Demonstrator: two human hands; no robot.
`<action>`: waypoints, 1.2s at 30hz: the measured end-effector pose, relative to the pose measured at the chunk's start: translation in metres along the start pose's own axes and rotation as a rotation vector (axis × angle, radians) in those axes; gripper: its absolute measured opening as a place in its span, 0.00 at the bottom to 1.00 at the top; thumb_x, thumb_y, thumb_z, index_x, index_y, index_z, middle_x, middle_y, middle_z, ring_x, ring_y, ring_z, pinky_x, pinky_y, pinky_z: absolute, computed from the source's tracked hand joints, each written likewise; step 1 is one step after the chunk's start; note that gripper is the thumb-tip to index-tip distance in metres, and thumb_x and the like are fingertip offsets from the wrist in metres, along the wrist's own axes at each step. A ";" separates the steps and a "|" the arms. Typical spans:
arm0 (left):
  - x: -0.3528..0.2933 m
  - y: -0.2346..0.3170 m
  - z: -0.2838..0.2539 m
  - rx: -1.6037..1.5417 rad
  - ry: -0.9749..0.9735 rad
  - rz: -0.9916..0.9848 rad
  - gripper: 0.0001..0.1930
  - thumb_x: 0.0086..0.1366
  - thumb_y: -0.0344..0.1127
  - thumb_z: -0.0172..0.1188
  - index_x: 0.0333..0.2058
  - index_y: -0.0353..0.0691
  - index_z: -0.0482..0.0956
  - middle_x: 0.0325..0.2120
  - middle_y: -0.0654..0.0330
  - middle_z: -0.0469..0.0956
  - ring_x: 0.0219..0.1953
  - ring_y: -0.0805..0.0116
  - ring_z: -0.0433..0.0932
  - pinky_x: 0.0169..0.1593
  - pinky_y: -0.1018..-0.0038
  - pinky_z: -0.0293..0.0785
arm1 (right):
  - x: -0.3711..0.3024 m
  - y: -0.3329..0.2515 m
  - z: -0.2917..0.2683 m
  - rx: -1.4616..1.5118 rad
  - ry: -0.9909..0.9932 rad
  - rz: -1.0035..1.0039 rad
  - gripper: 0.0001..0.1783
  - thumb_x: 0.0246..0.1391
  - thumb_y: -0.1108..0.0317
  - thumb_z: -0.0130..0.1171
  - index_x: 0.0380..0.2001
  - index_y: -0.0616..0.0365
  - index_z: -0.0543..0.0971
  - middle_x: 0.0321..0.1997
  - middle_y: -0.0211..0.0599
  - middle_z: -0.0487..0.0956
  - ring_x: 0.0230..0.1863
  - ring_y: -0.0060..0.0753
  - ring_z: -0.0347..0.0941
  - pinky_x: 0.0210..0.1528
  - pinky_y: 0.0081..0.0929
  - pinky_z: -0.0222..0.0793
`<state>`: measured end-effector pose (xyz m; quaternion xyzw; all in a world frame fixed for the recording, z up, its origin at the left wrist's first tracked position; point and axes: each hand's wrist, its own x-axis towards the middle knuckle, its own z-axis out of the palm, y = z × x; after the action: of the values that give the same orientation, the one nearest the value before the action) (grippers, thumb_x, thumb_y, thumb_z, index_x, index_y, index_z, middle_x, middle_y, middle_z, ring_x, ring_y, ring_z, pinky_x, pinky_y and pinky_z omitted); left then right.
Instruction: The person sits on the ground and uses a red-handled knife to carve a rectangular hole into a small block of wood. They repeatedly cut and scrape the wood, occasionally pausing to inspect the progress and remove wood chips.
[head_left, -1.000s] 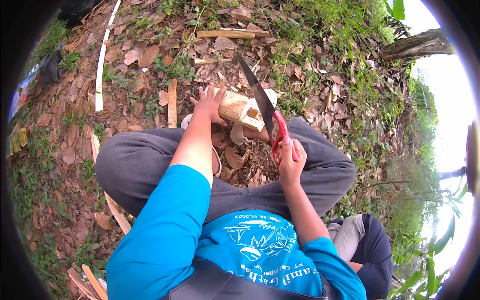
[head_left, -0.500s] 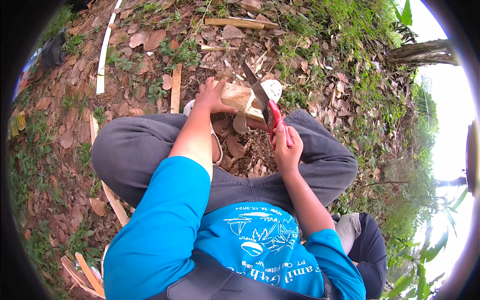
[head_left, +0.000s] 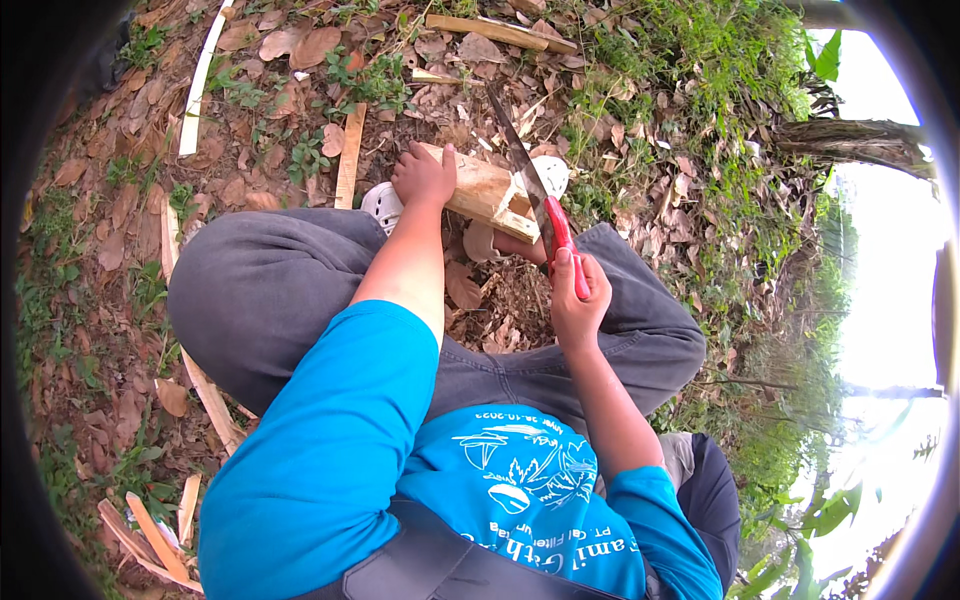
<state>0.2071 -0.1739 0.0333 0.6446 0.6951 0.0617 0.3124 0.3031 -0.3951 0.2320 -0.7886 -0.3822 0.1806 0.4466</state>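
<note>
My left hand (head_left: 424,178) is closed round the left end of a pale wooden box-like piece (head_left: 478,190), its thumb toward the far edge. The piece's right end looks hollow, with bare boards showing. In my right hand (head_left: 580,300) is the red handle of a handsaw (head_left: 521,155). Its dark blade points away from me and slants to the left, across or just beside the piece's open end. Whether the teeth touch the wood I cannot tell. The wood lies between my bent legs, close to my white shoes (head_left: 549,176).
Dry leaves and green plants cover the ground. A flat wood strip (head_left: 350,155) lies beyond my left knee, and a longer piece (head_left: 490,32) farther ahead. Several offcuts (head_left: 155,535) are at lower left. A trunk (head_left: 855,145) stands at right; someone's dark-clothed leg (head_left: 710,515) is behind my right arm.
My left hand has shifted its hold on the wooden piece, the thumb going from the near side to the far edge. The saw stays in my right hand; the view has moved slightly.
</note>
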 end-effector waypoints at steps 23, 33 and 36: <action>0.011 0.022 -0.036 0.097 -0.328 -0.006 0.34 0.74 0.62 0.35 0.70 0.51 0.62 0.62 0.39 0.69 0.60 0.42 0.76 0.60 0.49 0.72 | 0.018 -0.008 0.046 0.009 0.045 0.071 0.20 0.68 0.60 0.61 0.23 0.59 0.72 0.20 0.21 0.65 0.23 0.14 0.55 0.26 0.22 0.53; 0.003 0.029 -0.023 0.119 -0.334 -0.029 0.32 0.75 0.60 0.34 0.64 0.45 0.70 0.60 0.41 0.73 0.59 0.44 0.77 0.54 0.46 0.77 | 0.027 0.003 0.028 0.057 0.018 0.087 0.17 0.67 0.63 0.61 0.26 0.60 0.76 0.21 0.21 0.68 0.25 0.14 0.58 0.27 0.22 0.57; -0.010 0.022 -0.022 0.112 -0.331 -0.058 0.31 0.75 0.59 0.35 0.63 0.44 0.70 0.59 0.41 0.74 0.59 0.44 0.76 0.54 0.45 0.77 | 0.026 -0.013 0.017 0.013 -0.028 0.062 0.15 0.67 0.63 0.62 0.28 0.61 0.78 0.22 0.21 0.69 0.25 0.14 0.59 0.28 0.21 0.58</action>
<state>0.2144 -0.1725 0.0650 0.6421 0.6548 -0.0929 0.3877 0.3039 -0.3617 0.2351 -0.7945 -0.3627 0.2081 0.4404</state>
